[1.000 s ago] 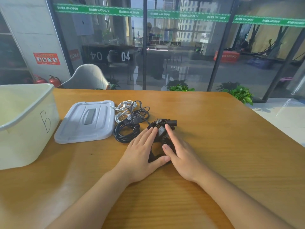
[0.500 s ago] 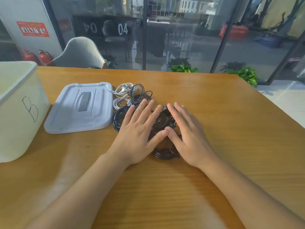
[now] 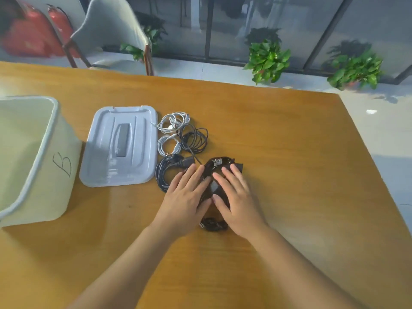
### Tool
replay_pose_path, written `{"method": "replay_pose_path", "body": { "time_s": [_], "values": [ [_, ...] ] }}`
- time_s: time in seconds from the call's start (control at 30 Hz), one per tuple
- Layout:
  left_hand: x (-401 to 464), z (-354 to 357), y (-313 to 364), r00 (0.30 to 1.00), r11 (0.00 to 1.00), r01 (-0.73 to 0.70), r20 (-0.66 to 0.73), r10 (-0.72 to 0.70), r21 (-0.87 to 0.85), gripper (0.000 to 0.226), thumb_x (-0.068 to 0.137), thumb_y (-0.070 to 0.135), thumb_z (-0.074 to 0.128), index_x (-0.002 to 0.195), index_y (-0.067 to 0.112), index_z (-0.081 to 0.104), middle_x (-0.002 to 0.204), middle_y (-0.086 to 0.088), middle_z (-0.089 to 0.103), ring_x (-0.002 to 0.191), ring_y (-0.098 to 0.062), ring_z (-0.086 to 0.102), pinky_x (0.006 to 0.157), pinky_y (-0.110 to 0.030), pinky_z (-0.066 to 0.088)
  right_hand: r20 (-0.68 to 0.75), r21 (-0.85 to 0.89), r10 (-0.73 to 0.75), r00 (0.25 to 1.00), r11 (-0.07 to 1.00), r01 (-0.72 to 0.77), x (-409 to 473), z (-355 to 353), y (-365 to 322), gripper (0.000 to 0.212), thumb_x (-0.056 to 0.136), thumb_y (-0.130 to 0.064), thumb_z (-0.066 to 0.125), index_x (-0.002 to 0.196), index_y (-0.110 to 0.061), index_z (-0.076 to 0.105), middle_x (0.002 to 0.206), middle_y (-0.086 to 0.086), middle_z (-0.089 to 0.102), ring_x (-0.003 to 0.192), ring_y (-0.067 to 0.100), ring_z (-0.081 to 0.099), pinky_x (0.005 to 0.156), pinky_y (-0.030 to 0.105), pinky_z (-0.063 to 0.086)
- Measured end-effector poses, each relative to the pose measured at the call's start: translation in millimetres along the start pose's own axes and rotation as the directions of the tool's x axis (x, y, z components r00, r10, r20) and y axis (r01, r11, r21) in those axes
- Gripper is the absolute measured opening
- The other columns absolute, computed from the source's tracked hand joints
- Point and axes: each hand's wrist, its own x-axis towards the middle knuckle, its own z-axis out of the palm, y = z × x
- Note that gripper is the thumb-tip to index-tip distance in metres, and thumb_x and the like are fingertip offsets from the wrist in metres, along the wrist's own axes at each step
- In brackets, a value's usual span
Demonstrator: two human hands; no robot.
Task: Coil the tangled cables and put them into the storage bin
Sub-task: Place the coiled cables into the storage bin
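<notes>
A broad wooden desk (image 3: 278, 139) with a smooth, glossy honey-coloured top and fine straight grain carries everything. At its left edge stands a pale, matte plastic storage bin (image 3: 33, 166), rectangular with rounded corners and a rolled rim, a handwritten "B" on its near wall. Just right of it lies the bin's lid (image 3: 120, 146), a flat grey-white plastic panel with rounded corners, moulded ridges and a recessed handle slot. Beside the lid's right edge the cables cluster: two small coils of white cable (image 3: 172, 123), a loose loop of thin black cable (image 3: 194, 139), and a thicker coil of black power cord (image 3: 167, 172) with a chunky plug. Nearest the person sits a glossy black cable bundle (image 3: 214, 225), mostly covered by the two hands. The left hand (image 3: 185, 197) and the right hand (image 3: 236, 199) lie flat on it with fingers straight and slightly spread, thumbs close together, pressing down. A metal connector peeks out beyond the fingertips. Past the desk stand a grey moulded chair (image 3: 111, 25), leafy potted plants (image 3: 267, 59) and blurred red fire extinguishers (image 3: 31, 34) by a glass wall.
</notes>
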Motion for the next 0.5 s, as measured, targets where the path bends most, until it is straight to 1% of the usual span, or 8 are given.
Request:
{"method": "replay_pose_path", "body": {
  "time_s": [0.03, 0.1, 0.17, 0.23, 0.3, 0.4, 0.5],
  "values": [
    [-0.4, -10.2, 3.9, 0.999, 1.0, 0.027, 0.038, -0.027, -0.012, 0.06, 0.107, 0.052, 0.038, 0.16, 0.025, 0.036, 0.173, 0.0, 0.015, 0.161, -0.019, 0.001, 0.13, -0.043, 0.008, 0.069, -0.031, 0.019, 0.997, 0.999, -0.017, 2.1, -8.3, -3.2, 0.058, 0.107, -0.049, 0.045, 0.162, -0.031, 0.033, 0.172, -0.005, 0.023, 0.161, 0.013, 0.0, 0.128, 0.048, 0.016],
    [-1.8, -32.5, 10.5, 0.992, 0.994, 0.092, 0.087, -0.087, -0.052, 0.057, 0.106, 0.051, 0.042, 0.158, 0.027, 0.038, 0.171, 0.001, 0.022, 0.16, -0.02, 0.012, 0.128, -0.043, 0.017, 0.186, -0.08, 0.047, 0.981, 0.996, -0.032, 9.8, -25.5, -10.5, 0.06, 0.107, -0.05, 0.044, 0.163, -0.034, 0.029, 0.173, -0.004, 0.019, 0.161, 0.015, 0.0, 0.13, 0.045, 0.009],
    [-8.7, -56.4, 17.4, 0.985, 0.986, 0.151, 0.094, -0.144, -0.073, 0.056, 0.105, 0.05, 0.046, 0.156, 0.029, 0.039, 0.167, 0.003, 0.033, 0.155, -0.02, 0.026, 0.123, -0.042, 0.028, 0.273, -0.078, 0.042, 0.961, 0.997, -0.021, 16.0, -45.6, -22.4, 0.061, 0.107, -0.05, 0.045, 0.163, -0.035, 0.026, 0.173, -0.003, 0.018, 0.161, 0.016, 0.004, 0.129, 0.043, 0.007],
    [-20.1, -83.4, 21.0, 0.975, 0.973, 0.214, 0.073, -0.208, -0.081, 0.055, 0.103, 0.05, 0.049, 0.154, 0.028, 0.042, 0.161, 0.004, 0.042, 0.15, -0.019, 0.036, 0.118, -0.04, 0.034, 0.334, -0.069, -0.004, 0.943, 0.997, 0.029, 23.2, -66.8, -38.2, 0.061, 0.106, -0.049, 0.045, 0.163, -0.037, 0.025, 0.173, -0.004, 0.019, 0.16, 0.016, 0.008, 0.129, 0.043, 0.008],
    [-29.9, -93.3, 25.0, 0.967, 0.964, 0.249, 0.077, -0.243, -0.089, 0.056, 0.102, 0.05, 0.051, 0.152, 0.027, 0.046, 0.156, 0.008, 0.046, 0.146, -0.017, 0.042, 0.114, -0.037, 0.037, 0.379, -0.055, -0.046, 0.924, 0.996, 0.072, 21.6, -73.2, -44.1, 0.06, 0.106, -0.049, 0.045, 0.162, -0.04, 0.025, 0.173, -0.007, 0.018, 0.16, 0.015, 0.008, 0.129, 0.041, 0.009],
    [-48.6, -124.7, 10.4, 0.933, 0.928, 0.36, 0.006, -0.361, -0.101, 0.055, 0.101, 0.05, 0.054, 0.15, 0.025, 0.049, 0.153, 0.008, 0.05, 0.142, -0.017, 0.048, 0.112, -0.036, 0.039, 0.405, -0.027, -0.165, 0.899, 0.981, 0.192, 43.8, -89.5, -76.7, 0.059, 0.106, -0.05, 0.043, 0.161, -0.044, 0.023, 0.173, -0.011, 0.014, 0.16, 0.011, 0.005, 0.128, 0.038, 0.004],
    [-70.7, -145.8, -15.7, 0.872, 0.869, 0.482, -0.039, -0.489, -0.111, 0.057, 0.103, 0.051, 0.048, 0.154, 0.026, 0.043, 0.158, 0.005, 0.046, 0.146, -0.019, 0.043, 0.116, -0.037, 0.036, 0.402, -0.002, -0.279, 0.872, 0.952, 0.305, 73.5, -94.1, -120.2, 0.058, 0.107, -0.052, 0.041, 0.161, -0.045, 0.022, 0.173, -0.01, 0.013, 0.16, 0.011, 0.004, 0.128, 0.036, 0.003]
  ]
}}
